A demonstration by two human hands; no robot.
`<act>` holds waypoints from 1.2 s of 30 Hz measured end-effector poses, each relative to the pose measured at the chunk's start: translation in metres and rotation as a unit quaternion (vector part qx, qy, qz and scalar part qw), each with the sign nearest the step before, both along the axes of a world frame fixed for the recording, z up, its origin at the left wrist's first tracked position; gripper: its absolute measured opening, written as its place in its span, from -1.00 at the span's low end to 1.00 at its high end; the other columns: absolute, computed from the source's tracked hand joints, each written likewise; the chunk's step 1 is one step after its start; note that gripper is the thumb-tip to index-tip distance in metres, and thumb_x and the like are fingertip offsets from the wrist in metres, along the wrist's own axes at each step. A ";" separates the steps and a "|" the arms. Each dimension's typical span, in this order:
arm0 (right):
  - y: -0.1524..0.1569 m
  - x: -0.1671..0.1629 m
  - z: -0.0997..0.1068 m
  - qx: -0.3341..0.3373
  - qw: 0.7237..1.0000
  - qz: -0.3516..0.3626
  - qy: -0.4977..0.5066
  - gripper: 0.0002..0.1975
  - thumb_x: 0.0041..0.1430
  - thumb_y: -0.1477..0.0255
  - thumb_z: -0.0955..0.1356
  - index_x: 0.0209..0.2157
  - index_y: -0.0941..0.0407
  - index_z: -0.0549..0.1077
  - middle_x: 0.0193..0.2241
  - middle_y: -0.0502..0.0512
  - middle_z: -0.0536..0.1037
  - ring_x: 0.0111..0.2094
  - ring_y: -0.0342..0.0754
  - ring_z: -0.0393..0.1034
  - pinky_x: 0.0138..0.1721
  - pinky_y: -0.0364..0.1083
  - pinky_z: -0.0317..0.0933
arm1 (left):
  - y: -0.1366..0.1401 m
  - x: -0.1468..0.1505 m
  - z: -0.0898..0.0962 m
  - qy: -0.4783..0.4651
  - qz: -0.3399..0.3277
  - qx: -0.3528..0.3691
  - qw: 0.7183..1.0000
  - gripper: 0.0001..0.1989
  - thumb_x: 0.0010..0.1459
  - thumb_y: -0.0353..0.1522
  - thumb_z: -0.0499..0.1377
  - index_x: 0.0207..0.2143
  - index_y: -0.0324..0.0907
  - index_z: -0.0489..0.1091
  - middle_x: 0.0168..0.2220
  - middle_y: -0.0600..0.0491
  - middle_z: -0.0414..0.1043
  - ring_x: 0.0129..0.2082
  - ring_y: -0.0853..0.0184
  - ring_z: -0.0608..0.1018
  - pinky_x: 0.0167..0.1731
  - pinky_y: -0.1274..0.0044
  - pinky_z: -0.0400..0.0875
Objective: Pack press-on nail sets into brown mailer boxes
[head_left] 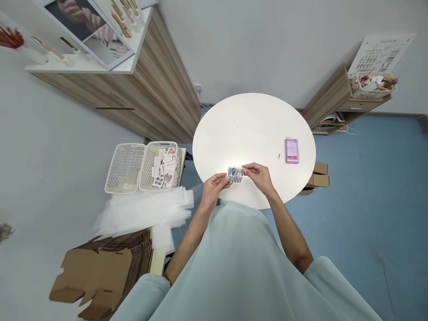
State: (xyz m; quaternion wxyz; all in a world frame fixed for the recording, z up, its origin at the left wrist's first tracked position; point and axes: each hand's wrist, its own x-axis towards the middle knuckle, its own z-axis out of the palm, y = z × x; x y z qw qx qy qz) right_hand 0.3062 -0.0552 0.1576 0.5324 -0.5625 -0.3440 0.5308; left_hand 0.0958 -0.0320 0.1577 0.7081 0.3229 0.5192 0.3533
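A small card of press-on nails (pixel 236 174), dark and silvery in two rows, is held over the near part of the white oval table (pixel 254 116). My left hand (pixel 214 187) grips its left edge between thumb and fingers. At the upper right corner of the card, the fingers of my right hand (pixel 259 174) are pinched together on it. Whether a single nail sits between those fingertips is too small to tell.
On the table's right lies a phone-like pink object (pixel 292 150). Left stand a white basket (pixel 142 178) of nail cards, white translucent bags (pixel 143 209) and flattened cardboard boxes (pixel 96 272). Wooden cabinets (pixel 167 76) flank the table; small boxes (pixel 319 178) sit beside it.
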 end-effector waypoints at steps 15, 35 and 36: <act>0.005 -0.020 0.008 0.017 0.996 0.060 0.069 -0.61 0.00 0.06 0.62 -0.25 0.04 0.70 -0.23 0.10 0.72 -0.15 0.05 0.59 0.03 0.06 0.43 | -0.018 -0.008 0.013 -0.295 -0.129 -0.099 0.942 -0.28 0.23 0.07 0.32 0.26 -0.22 0.45 0.26 -0.27 0.47 0.30 -0.09 0.49 0.26 0.23 0.36; -0.010 -0.039 0.036 -0.009 0.990 -0.042 -0.132 -0.70 0.10 0.09 0.53 -0.39 0.05 0.65 -0.32 0.09 0.70 -0.27 0.05 0.57 -0.23 -0.02 0.42 | -0.021 0.010 0.017 0.089 0.025 0.141 0.986 -0.27 -0.06 -0.24 0.56 0.18 -0.15 0.51 0.13 -0.13 0.58 0.02 0.13 0.63 0.08 0.32 0.53; -0.009 -0.037 0.035 -0.007 0.990 -0.048 -0.136 -0.70 0.11 0.09 0.52 -0.39 0.05 0.65 -0.33 0.09 0.70 -0.27 0.05 0.57 -0.22 -0.01 0.42 | -0.021 0.009 0.017 0.084 0.026 0.145 0.986 -0.29 -0.03 -0.23 0.55 0.18 -0.15 0.51 0.13 -0.14 0.58 0.03 0.14 0.63 0.07 0.33 0.53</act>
